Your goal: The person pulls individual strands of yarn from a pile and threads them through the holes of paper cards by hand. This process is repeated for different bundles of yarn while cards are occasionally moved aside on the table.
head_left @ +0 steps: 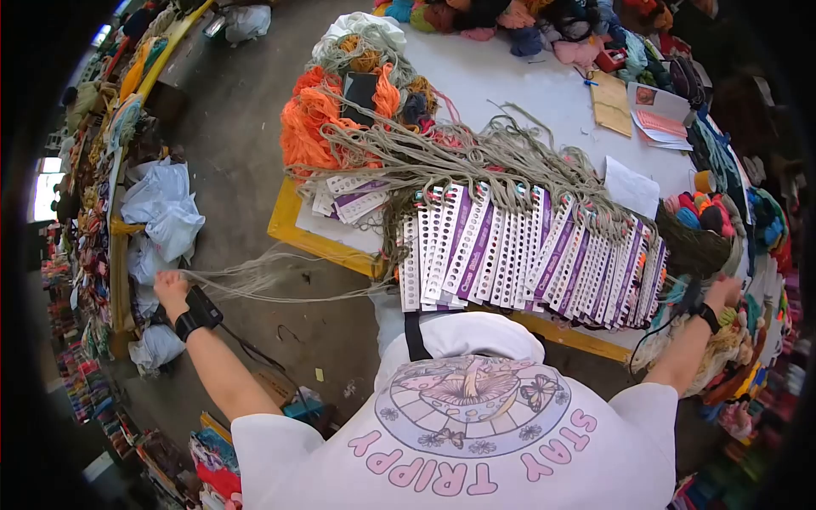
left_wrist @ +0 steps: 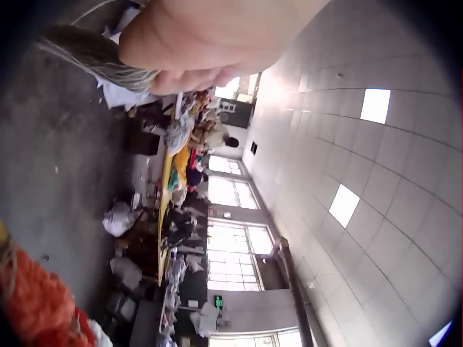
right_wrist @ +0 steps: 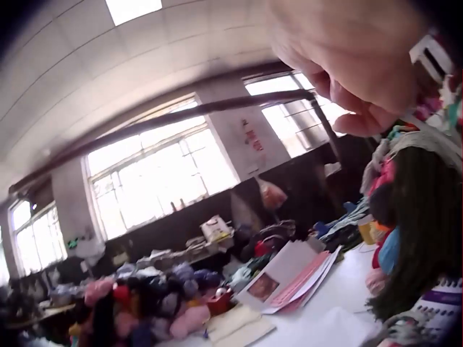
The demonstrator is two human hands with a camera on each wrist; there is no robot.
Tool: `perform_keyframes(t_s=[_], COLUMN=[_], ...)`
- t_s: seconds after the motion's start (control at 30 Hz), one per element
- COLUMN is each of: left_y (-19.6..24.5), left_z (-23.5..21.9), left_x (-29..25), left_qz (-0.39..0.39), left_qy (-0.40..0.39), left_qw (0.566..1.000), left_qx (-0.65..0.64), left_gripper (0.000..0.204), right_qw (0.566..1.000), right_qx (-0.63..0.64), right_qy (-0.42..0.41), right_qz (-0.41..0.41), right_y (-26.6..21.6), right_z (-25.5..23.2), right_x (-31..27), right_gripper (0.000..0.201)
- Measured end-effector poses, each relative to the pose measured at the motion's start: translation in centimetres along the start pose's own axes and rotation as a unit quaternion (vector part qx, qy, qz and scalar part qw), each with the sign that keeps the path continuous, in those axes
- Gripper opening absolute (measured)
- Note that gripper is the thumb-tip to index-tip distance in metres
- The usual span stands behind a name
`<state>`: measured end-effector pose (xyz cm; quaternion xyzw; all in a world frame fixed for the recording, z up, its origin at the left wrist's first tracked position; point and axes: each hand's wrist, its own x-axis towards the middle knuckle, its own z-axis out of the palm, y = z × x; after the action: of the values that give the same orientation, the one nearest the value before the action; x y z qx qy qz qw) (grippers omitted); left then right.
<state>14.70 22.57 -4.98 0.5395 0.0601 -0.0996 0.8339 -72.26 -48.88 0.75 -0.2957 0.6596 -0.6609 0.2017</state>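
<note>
My left hand point(head_left: 172, 293) point(left_wrist: 210, 43), out past the table's left side, grips a bundle of grey-green yarn strands point(head_left: 280, 276) point(left_wrist: 94, 58). The strands stretch in the air toward the punched white-and-purple cards point(head_left: 501, 246), which lie in an overlapping row on the table with yarn looped through their tops. My right hand point(head_left: 723, 293) point(right_wrist: 354, 58) is beyond the row's right end, its fingers curled; pale grey yarn point(right_wrist: 427, 134) runs up to them and appears held, though the grip is partly hidden. Long grey-green yarn point(head_left: 476, 153) lies across the cards' tops.
Orange yarn point(head_left: 310, 127) is heaped on the table's left end, beside a dark object point(head_left: 359, 95). Coloured yarn piles point(head_left: 578, 38) line the far edge. Papers point(head_left: 661, 115) and a brown envelope point(head_left: 610, 102) lie behind the cards. Plastic bags point(head_left: 163, 204) stand at the left.
</note>
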Motion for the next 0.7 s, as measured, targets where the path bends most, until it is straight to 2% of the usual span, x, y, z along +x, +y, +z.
perform_keyframes(t_s=[0.03,0.07,0.1,0.13,0.17,0.2,0.23,0.27,0.3,0.33,0.4,0.5,0.6,0.63,0.7], left_y=[-1.2,-3.4,-5.6,-8.4,-12.6,-15.9,-20.8,-23.3,-25.8,-28.2,-30.6,-31.6,-33.5,-34.2,-33.5], left_z=[3.7,7.5,12.1,16.6,17.7,19.8,19.5,21.9,23.9,25.0,26.6,27.1,26.4,26.1,26.7], left_x=[-2.2,-5.1,-8.9,-12.8,-14.5,-17.5,-18.7,-21.2,-23.5,-25.1,-27.0,-27.2,-26.6,-26.4,-26.5], left_qz=[-0.039,-0.083,-0.135,-0.170,-0.231,-0.293,-0.349,-0.418,-0.473,-0.488,-0.492,-0.442,-0.444,-0.477,-0.405], left_qy=[-0.003,-0.020,-0.099,-0.140,-0.182,-0.233,-0.242,-0.258,-0.248,-0.225,-0.235,-0.321,-0.272,-0.231,-0.208], left_qw=[0.995,0.985,0.976,0.965,0.936,0.904,0.889,0.854,0.829,0.841,0.838,0.831,0.845,0.840,0.878], left_qx=[-0.090,-0.149,-0.143,-0.140,-0.194,-0.205,-0.170,-0.171,-0.167,-0.067,0.022,0.101,0.124,0.119,0.146], left_gripper=[0.019,0.023,0.024,0.016,0.014,0.014,0.011,0.006,0.005,0.008,0.013,0.015,0.013,0.012,0.009], right_qw=[0.999,0.987,0.960,0.914,0.856,0.805,0.743,0.675,0.634,0.587,0.497,0.462,0.459,0.479,0.546], right_qx=[-0.029,-0.036,-0.039,-0.046,-0.055,-0.058,-0.069,-0.086,-0.125,-0.094,-0.011,-0.064,-0.067,-0.054,-0.161], right_qy=[-0.033,-0.158,-0.278,-0.402,-0.511,-0.582,-0.650,-0.709,-0.729,-0.750,-0.784,-0.767,-0.795,-0.786,-0.791], right_qz=[-0.004,-0.008,0.013,0.033,0.049,0.099,0.146,0.186,0.226,0.289,0.372,0.440,0.390,0.388,0.224], right_y=[-0.2,1.9,4.1,6.3,8.5,7.7,6.9,6.0,5.6,7.2,8.4,8.6,8.7,8.8,9.0], right_z=[2.1,3.8,5.3,6.9,8.4,8.8,9.2,9.7,9.9,9.8,9.4,9.7,9.5,9.6,10.0], right_x=[-3.0,-5.5,-10.6,-15.7,-20.8,-27.2,-33.7,-40.1,-43.8,-46.3,-49.2,-50.7,-50.9,-51.0,-51.2], right_gripper=[0.010,0.012,0.017,0.021,0.026,0.025,0.024,0.024,0.026,0.029,0.030,0.028,0.024,0.021,0.017])
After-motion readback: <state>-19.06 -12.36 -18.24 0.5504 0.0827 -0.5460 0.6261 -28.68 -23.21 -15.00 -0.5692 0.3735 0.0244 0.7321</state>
